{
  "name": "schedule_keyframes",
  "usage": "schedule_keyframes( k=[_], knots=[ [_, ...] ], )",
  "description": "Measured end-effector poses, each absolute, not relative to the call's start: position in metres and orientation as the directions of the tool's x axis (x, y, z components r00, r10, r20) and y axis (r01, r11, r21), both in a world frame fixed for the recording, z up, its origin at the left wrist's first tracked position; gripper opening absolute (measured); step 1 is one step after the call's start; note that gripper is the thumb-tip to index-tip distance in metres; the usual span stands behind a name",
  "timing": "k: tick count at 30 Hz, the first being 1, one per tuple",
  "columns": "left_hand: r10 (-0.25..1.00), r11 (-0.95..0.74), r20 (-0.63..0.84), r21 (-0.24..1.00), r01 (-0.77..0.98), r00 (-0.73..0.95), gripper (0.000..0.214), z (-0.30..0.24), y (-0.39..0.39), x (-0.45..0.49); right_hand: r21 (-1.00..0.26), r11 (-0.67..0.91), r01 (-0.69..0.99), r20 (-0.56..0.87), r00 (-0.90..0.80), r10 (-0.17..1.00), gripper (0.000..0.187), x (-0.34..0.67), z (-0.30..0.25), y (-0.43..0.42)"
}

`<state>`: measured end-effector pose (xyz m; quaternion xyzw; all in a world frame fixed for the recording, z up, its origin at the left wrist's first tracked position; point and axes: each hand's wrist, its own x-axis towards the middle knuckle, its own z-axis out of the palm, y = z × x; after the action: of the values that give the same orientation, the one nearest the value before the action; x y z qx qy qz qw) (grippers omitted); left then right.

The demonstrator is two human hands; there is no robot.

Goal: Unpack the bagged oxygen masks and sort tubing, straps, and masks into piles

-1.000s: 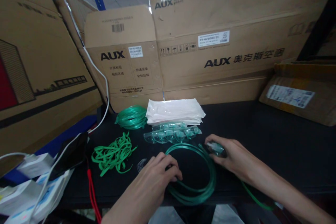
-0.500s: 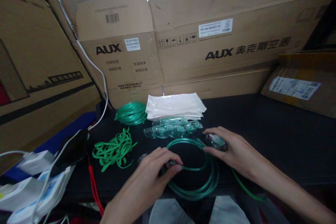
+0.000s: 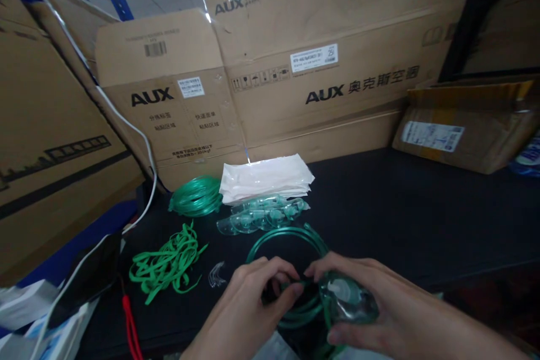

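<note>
My left hand (image 3: 248, 304) pinches the near side of a coil of green tubing (image 3: 291, 236) lying on the black table (image 3: 400, 219). My right hand (image 3: 375, 304) cups a clear green mask (image 3: 348, 299), and its fingertips meet my left hand's at the tubing. Both hands are closed, close together at the table's front edge.
Behind the coil lie a row of clear masks (image 3: 261, 215), a stack of white pouches (image 3: 265, 177), a second green coil (image 3: 196, 196) and a heap of green straps (image 3: 166, 264). Large AUX cardboard boxes (image 3: 320, 67) wall the back. A phone (image 3: 88, 278) and a white cable lie left.
My right hand has lifted the mask and carried it left and nearer, meeting my left hand at the tubing. The view has shifted right.
</note>
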<state>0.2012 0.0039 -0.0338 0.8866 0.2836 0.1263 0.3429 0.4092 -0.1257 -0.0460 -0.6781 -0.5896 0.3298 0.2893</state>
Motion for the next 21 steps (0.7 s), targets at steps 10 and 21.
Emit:
schedule_keyframes(
  k=[10, 21],
  knots=[
    [0.139, -0.985, 0.174, 0.127, 0.118, 0.975, 0.043, -0.028, 0.021, 0.265, -0.762, -0.146, 0.630, -0.076, 0.137, 0.988, 0.057, 0.408, -0.059, -0.127],
    [0.449, -0.873, 0.112, -0.158, 0.461, 0.887, 0.015, -0.037, 0.023, 0.256, -0.770, -0.057, 0.636, 0.093, 0.200, 0.975, 0.043, 0.437, -0.056, -0.131]
  ],
)
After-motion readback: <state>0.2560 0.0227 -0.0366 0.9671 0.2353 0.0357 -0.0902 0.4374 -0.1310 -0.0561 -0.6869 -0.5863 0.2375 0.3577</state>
